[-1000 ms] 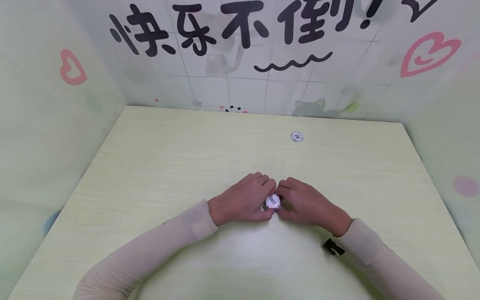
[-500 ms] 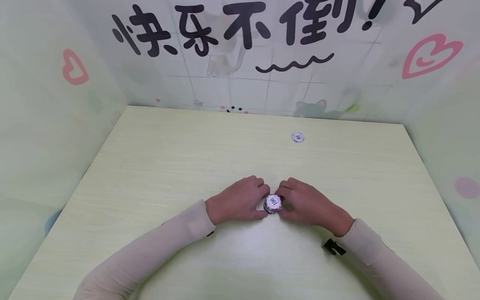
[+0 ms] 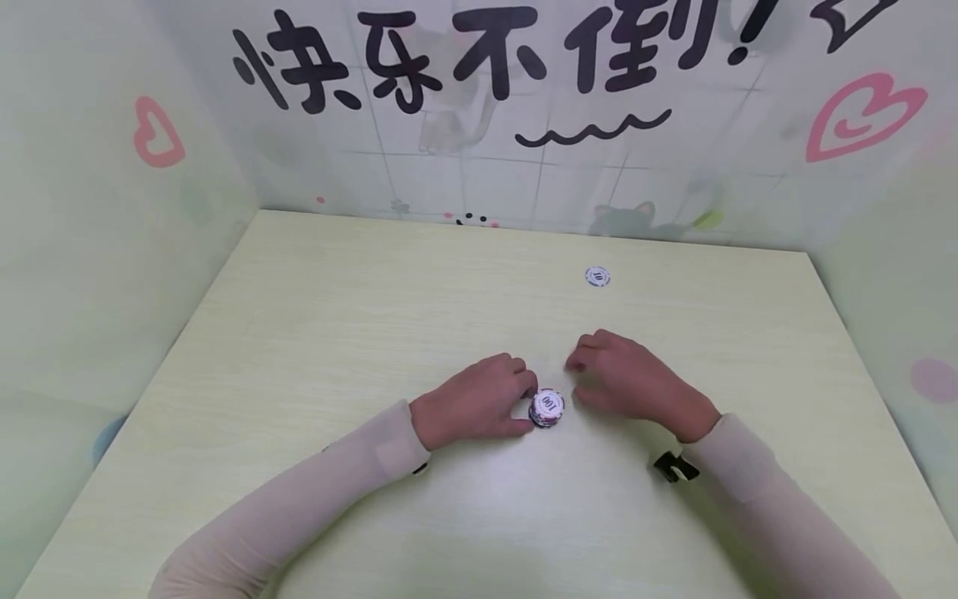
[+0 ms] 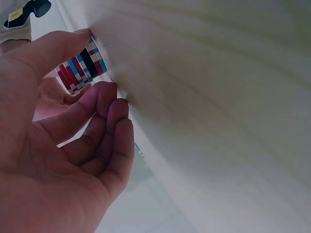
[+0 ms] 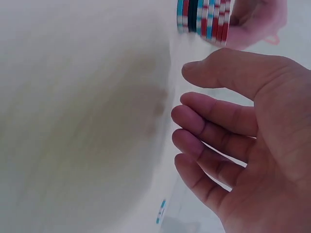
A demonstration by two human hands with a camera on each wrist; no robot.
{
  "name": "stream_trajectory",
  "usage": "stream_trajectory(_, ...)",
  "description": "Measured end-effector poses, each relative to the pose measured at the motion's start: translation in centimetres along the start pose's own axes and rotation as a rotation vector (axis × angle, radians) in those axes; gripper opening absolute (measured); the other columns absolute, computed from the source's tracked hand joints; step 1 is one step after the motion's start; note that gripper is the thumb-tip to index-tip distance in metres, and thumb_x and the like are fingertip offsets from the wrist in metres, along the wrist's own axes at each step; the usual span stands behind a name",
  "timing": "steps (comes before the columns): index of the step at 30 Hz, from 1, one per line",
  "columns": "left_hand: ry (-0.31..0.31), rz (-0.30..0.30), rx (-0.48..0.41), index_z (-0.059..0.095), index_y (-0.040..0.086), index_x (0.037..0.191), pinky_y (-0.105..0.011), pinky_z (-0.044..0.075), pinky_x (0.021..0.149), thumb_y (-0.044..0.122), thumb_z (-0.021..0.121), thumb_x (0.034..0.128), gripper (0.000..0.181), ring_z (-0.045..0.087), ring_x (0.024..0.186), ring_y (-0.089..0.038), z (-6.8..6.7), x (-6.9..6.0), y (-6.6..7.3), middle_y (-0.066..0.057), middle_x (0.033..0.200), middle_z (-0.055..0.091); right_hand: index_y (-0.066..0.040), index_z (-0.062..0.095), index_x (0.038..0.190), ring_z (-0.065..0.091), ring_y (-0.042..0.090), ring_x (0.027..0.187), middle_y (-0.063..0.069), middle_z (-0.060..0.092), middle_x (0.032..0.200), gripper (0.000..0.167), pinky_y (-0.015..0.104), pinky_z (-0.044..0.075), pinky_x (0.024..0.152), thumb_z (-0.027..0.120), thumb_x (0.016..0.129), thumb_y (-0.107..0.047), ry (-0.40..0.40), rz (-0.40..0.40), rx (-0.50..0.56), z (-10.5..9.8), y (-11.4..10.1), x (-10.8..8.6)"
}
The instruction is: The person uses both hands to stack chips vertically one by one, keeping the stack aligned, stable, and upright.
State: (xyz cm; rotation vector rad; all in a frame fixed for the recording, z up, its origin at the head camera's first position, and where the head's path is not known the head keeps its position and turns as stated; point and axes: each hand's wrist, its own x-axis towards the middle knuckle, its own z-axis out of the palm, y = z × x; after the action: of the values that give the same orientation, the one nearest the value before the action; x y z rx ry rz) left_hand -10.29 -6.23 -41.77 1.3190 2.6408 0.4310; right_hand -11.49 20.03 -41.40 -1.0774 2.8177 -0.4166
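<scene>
A short stack of poker chips (image 3: 547, 408) stands on the table, its white top chip marked 100. Red, blue, white and black edges of the stacked chips (image 4: 81, 68) show in the left wrist view. My left hand (image 3: 479, 401) is at the stack's left side, thumb and fingers loosely bent and parted; whether they touch it is hard to tell. To the right of the stack and apart from it, my right hand (image 3: 632, 376) hovers with relaxed, holding-nothing fingers (image 5: 194, 141). Farther back lies a single poker chip (image 3: 597, 276) marked 10.
The pale wooden table (image 3: 359, 308) is enclosed by printed walls (image 3: 479, 183) at the back and both sides. A black clip-like piece (image 3: 676, 467) is by the right sleeve (image 3: 778, 499).
My right hand has let go of the chip stack and moved away to the right and back. My left fingers have loosened from the stack. The lone chip stays on the table.
</scene>
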Motion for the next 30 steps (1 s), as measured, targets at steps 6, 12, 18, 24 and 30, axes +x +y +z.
stream_trajectory(6,0.015,0.006,0.006,0.076,0.006,0.108,-0.030,0.051,0.079,0.025,0.089,0.0906,0.029,0.058,0.087,-0.019,0.2,-0.1,0.0,-0.002,0.095,0.065,0.000,0.081,0.112,0.068,0.034,0.105,0.011,0.076,0.108,0.021,0.052,0.056,0.095,0.079,0.093,-0.009,0.025,0.102,0.018,-0.9,2.0,1.1)
stream_trajectory(12,-0.001,-0.007,0.018,0.076,0.006,0.112,-0.031,0.052,0.082,0.027,0.090,0.0918,0.032,0.059,0.090,-0.019,0.2,0.0,0.2,-0.003,0.098,0.067,0.005,0.080,0.115,0.069,0.038,0.107,0.016,0.077,0.111,0.026,0.055,0.054,0.100,0.072,0.096,-0.011,0.053,0.258,0.068,-1.8,4.6,2.1)
stream_trajectory(18,-0.005,0.000,0.028,0.075,0.004,0.113,-0.030,0.051,0.081,0.029,0.089,0.0925,0.035,0.057,0.088,-0.019,0.0,0.0,0.3,-0.003,0.097,0.066,0.008,0.077,0.120,0.068,0.042,0.110,0.022,0.075,0.118,0.034,0.059,0.053,0.101,0.066,0.095,-0.013,0.059,0.394,0.105,-2.4,7.0,2.7)
stream_trajectory(24,-0.006,0.005,0.044,0.075,0.004,0.112,-0.030,0.051,0.081,0.029,0.090,0.0925,0.035,0.056,0.087,-0.019,-0.1,0.0,0.4,-0.004,0.097,0.066,0.009,0.074,0.120,0.064,0.040,0.109,0.025,0.070,0.123,0.037,0.056,0.052,0.096,0.065,0.095,-0.017,0.014,0.494,0.107,-3.1,8.8,3.4)
stream_trajectory(30,-0.008,0.000,0.047,0.076,0.004,0.113,-0.030,0.051,0.081,0.028,0.089,0.0929,0.034,0.057,0.087,-0.019,0.1,0.1,0.4,-0.004,0.098,0.067,0.003,0.068,0.099,0.050,0.031,0.090,0.018,0.058,0.099,0.022,0.042,0.039,0.073,0.065,0.092,-0.017,0.027,0.529,0.120,-3.7,10.1,4.3)
